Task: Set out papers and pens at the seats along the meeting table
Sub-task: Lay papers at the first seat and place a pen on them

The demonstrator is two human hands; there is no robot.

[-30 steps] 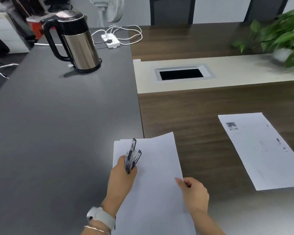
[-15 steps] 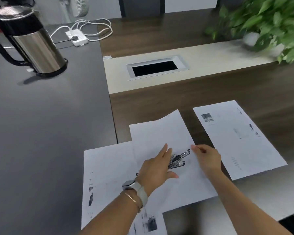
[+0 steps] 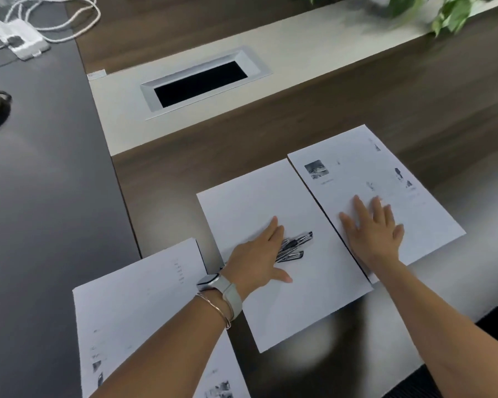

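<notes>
Cable well: a metal-framed slot (image 3: 200,81) in the pale strip of the surface (image 3: 328,116); its inside is dark, contents not visible.
Print: small pictures and text on the right sheet (image 3: 380,193), too blurred to read.
Papers: the middle sheet (image 3: 273,254) lies blank side up, just beside the right sheet; a third sheet (image 3: 138,311) lies nearest me.
Pens: a dark bunch (image 3: 295,247) on the middle sheet.
My left hand (image 3: 259,254): flat, fingers straight, pressing on the pens.
My right hand (image 3: 374,228): spread flat on the right sheet.

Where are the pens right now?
In the head view, the pens lie on the middle sheet, partly under the left hand, left of the right hand.
</notes>
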